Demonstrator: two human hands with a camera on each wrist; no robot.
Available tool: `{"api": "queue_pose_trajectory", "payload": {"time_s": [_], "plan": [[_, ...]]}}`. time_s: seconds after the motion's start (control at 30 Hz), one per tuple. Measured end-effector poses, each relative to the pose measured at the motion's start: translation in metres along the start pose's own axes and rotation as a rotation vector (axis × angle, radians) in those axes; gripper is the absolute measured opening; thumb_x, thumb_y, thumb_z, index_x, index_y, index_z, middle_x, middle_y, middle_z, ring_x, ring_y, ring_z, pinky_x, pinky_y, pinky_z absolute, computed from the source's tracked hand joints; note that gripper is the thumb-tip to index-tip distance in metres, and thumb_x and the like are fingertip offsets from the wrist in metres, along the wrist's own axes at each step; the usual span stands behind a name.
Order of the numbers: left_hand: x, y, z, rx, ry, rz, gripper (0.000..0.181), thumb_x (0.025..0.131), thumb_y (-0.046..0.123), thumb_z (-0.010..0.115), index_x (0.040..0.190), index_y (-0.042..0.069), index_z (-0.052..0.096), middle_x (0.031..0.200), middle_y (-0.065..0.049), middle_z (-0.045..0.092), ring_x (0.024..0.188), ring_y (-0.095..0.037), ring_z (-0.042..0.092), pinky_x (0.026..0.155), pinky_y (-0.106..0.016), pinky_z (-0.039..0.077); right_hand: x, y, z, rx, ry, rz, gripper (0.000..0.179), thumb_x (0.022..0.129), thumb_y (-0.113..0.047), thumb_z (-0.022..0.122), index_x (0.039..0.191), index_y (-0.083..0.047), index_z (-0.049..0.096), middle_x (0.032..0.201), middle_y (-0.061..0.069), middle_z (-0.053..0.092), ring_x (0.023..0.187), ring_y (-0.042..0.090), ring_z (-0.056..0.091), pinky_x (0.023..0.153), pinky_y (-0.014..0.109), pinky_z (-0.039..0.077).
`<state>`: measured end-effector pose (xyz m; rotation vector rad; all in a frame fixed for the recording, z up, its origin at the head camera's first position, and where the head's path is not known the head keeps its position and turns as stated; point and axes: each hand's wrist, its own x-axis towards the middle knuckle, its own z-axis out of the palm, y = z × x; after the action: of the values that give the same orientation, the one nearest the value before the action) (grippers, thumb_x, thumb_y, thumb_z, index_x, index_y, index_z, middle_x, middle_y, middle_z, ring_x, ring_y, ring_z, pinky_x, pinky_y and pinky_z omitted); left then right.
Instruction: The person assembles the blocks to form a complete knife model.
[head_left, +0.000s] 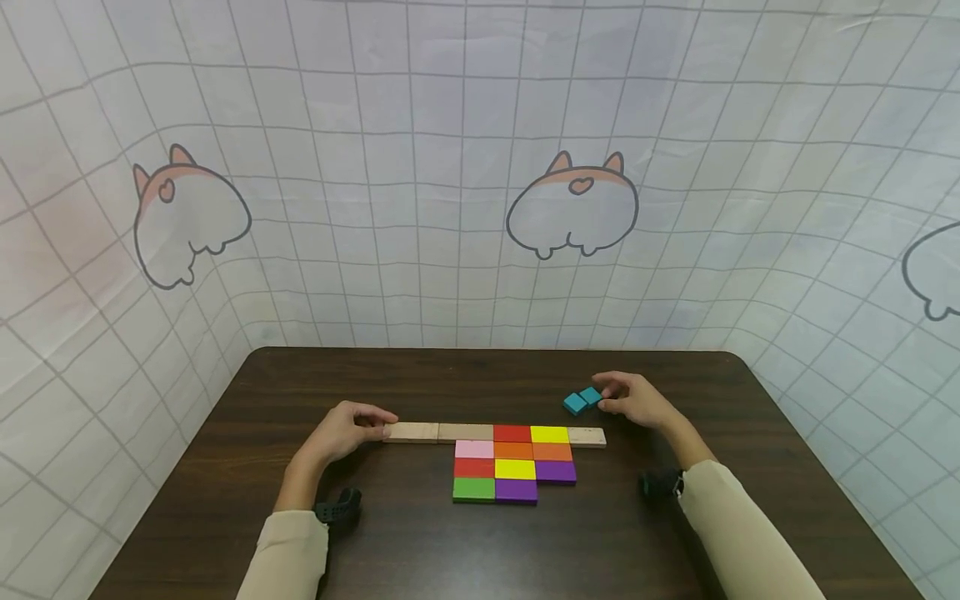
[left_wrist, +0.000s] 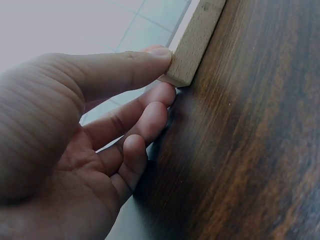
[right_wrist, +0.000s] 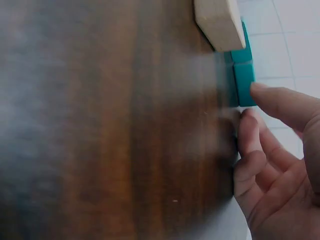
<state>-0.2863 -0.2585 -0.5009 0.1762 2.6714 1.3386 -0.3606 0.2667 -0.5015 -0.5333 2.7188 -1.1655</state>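
Note:
My left hand (head_left: 343,432) pinches the left end of a plain wooden block (head_left: 411,432), thumb on its near side in the left wrist view. That block lies end to end with a second plain wooden block (head_left: 465,432). At the back right, two teal blocks (head_left: 574,404) lie corner to corner. The right hand (head_left: 633,400) has its thumb and fingers about the right-hand teal block (right_wrist: 245,85); in the right wrist view the thumb tip is on its edge. The right hand's other fingers curl loosely close to the tabletop.
Coloured blocks lie flat in touching rows: red (head_left: 512,433), yellow (head_left: 549,434), pink (head_left: 474,449), orange, purple (head_left: 516,491) and green (head_left: 473,489). Another plain wooden block (head_left: 587,437) ends the back row at right. A patterned white curtain (head_left: 435,250) surrounds the dark wooden table (head_left: 420,550).

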Motion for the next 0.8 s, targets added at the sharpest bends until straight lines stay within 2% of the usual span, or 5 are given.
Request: {"api": "queue_pose_trajectory", "payload": {"time_s": [0.13, 0.27, 0.47, 0.63, 0.8], "plan": [[0.0, 0.0, 0.0, 0.0, -0.004, 0.008, 0.018, 0.093, 0.016, 0.076, 0.11, 0.013, 0.08, 0.094, -0.004, 0.07, 0.081, -0.019, 0.058, 0.073, -0.034, 0.047, 0.005, -0.001, -0.003, -0.016, -0.051, 0.003, 0.051, 0.095, -0.006, 0.07, 0.143, -0.001, 0.056, 0.104, 0.015, 0.066, 0.082, 0.02, 0.055, 0.069, 0.03, 0.046], [0.0, 0.0, 0.0, 0.003, -0.001, 0.006, 0.018, 0.093, 0.016, 0.076, 0.11, 0.013, 0.08, 0.094, -0.005, 0.07, 0.081, -0.019, 0.057, 0.073, -0.034, 0.047, 0.008, -0.003, -0.003, -0.055, -0.08, -0.005, 0.045, 0.095, -0.007, 0.07, 0.139, -0.002, 0.061, 0.098, 0.011, 0.065, 0.084, 0.02, 0.053, 0.074, 0.033, 0.042], [0.0, -0.001, 0.0, -0.001, -0.007, 0.008, 0.019, 0.093, 0.017, 0.076, 0.111, 0.013, 0.08, 0.095, -0.005, 0.071, 0.083, -0.018, 0.058, 0.074, -0.034, 0.048, 0.008, -0.002, -0.003, -0.037, -0.061, 0.035, 0.036, 0.095, -0.007, 0.071, 0.13, -0.003, 0.067, 0.094, 0.01, 0.065, 0.079, 0.019, 0.052, 0.068, 0.031, 0.044], [0.0, -0.001, 0.0, 0.001, -0.01, 0.016, 0.019, 0.093, 0.017, 0.076, 0.111, 0.013, 0.08, 0.095, -0.005, 0.071, 0.082, -0.018, 0.058, 0.074, -0.034, 0.047, 0.001, 0.003, -0.004, 0.027, -0.029, 0.079, 0.037, 0.095, -0.008, 0.071, 0.131, -0.002, 0.066, 0.095, 0.011, 0.067, 0.077, 0.019, 0.059, 0.063, 0.03, 0.051], [0.001, -0.002, 0.001, 0.003, -0.009, 0.012, 0.019, 0.093, 0.018, 0.076, 0.112, 0.014, 0.08, 0.096, -0.005, 0.071, 0.083, -0.018, 0.058, 0.074, -0.034, 0.047, -0.012, 0.004, -0.008, 0.063, -0.022, 0.061, 0.039, 0.097, -0.009, 0.069, 0.135, -0.001, 0.063, 0.096, 0.014, 0.071, 0.077, 0.021, 0.065, 0.065, 0.033, 0.055]]}}
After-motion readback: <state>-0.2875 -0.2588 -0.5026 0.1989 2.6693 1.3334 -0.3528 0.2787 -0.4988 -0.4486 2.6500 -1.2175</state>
